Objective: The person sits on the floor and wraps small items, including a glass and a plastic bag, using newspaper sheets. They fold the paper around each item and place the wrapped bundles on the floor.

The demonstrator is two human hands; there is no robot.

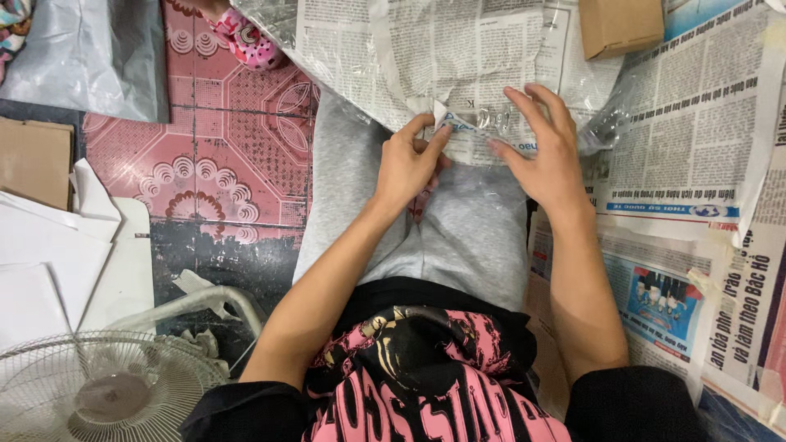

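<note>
A bundle wrapped in newspaper (434,49) and clear plastic film rests on my grey-trousered lap and reaches away from me. My left hand (408,164) pinches the near edge of the wrapping between thumb and forefinger. My right hand (547,147) presses flat, fingers spread, on the same edge just to the right, over a strip of clear tape (490,121). Both hands touch the wrapping; what is inside it is hidden.
More taped newspaper sheets (696,155) cover the floor to the right. A small cardboard box (620,24) lies at the top. A white fan (98,385) stands lower left, beside white foam sheets (49,270), flat cardboard (33,160) and a grey plastic bag (90,53). Pink patterned floor tiles (229,139) show.
</note>
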